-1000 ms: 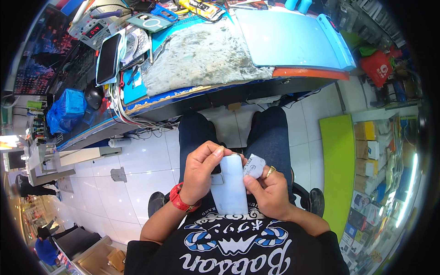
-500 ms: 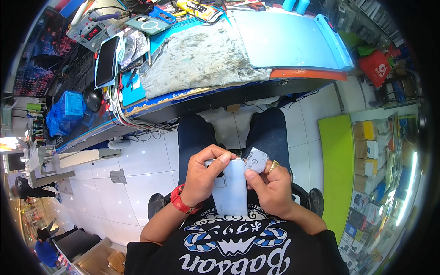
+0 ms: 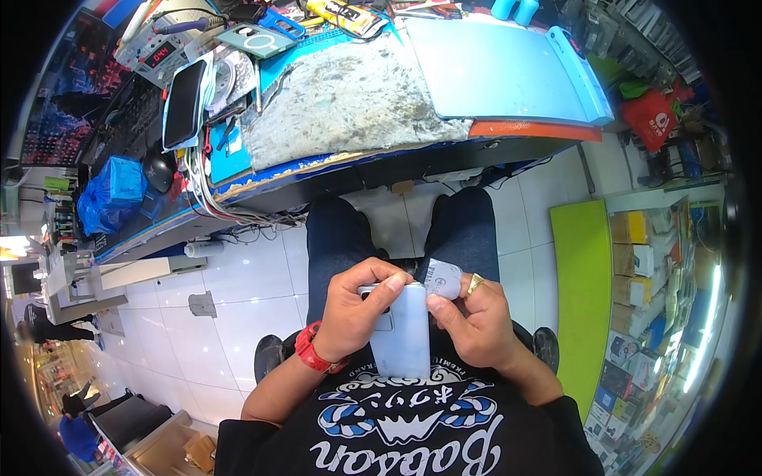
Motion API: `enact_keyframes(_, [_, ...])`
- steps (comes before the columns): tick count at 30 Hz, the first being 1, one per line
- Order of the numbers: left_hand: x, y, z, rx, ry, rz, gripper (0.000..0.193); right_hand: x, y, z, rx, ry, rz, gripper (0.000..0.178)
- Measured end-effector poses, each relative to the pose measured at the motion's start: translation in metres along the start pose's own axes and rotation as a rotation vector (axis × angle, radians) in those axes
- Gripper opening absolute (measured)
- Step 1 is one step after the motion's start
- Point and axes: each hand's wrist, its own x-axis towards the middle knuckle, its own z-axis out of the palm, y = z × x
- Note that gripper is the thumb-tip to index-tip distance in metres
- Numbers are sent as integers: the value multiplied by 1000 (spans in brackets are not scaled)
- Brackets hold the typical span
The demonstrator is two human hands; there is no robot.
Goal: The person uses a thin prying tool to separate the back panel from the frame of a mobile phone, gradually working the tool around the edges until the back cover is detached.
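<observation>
- Evidently for steadiness, my left hand (image 3: pixel 353 309) is gripping the phone (image 3: pixel 405 341) from its ten o'clock side, thumb pressing near the top edge, other fingers mostly hiding behind.
- The phone is sitting below the middle of my view, near six o'clock, its back facing up and its lower end pointing toward my shirt (image 3: pixel 405 444).
- My right hand (image 3: pixel 480 321) is pinching the grey tab (image 3: pixel 446 279) between thumb and fingers, probably low down to control its edge, leaving much of its flat face showing.
- That tab is standing at the phone's one o'clock corner; I cannot tell whether it is touching.
- I am holding both over my lap, likely for a close view, while the mat (image 3: pixel 349 99) is lying well apart at twelve o'clock.
</observation>
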Motion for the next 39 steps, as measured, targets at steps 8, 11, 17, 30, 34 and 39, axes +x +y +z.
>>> enact_keyframes(8, [0, 6, 3, 59, -34, 5, 18, 7, 3, -7, -51, -62, -43, 13])
enact_keyframes(11, [-1, 5, 7, 62, -26, -18, 17, 14, 3, -19, -146, -155, -90, 17])
enact_keyframes(17, [-1, -2, 9, 70, -88, -37, 17, 34, -17, -44, -366, -425, -108, 19])
enact_keyframes(30, [-3, -14, 4, -844, -478, -310, 71, 53, -32, -58, -312, -541, 55, 18])
enact_keyframes(34, [-1, -19, 0, -869, -600, -365, 94, 28, -19, -53, -214, -320, -34, 11])
enact_keyframes(39, [3, -16, 0, -801, -649, -434, 94, 27, -27, -58, -251, -322, -99, 6])
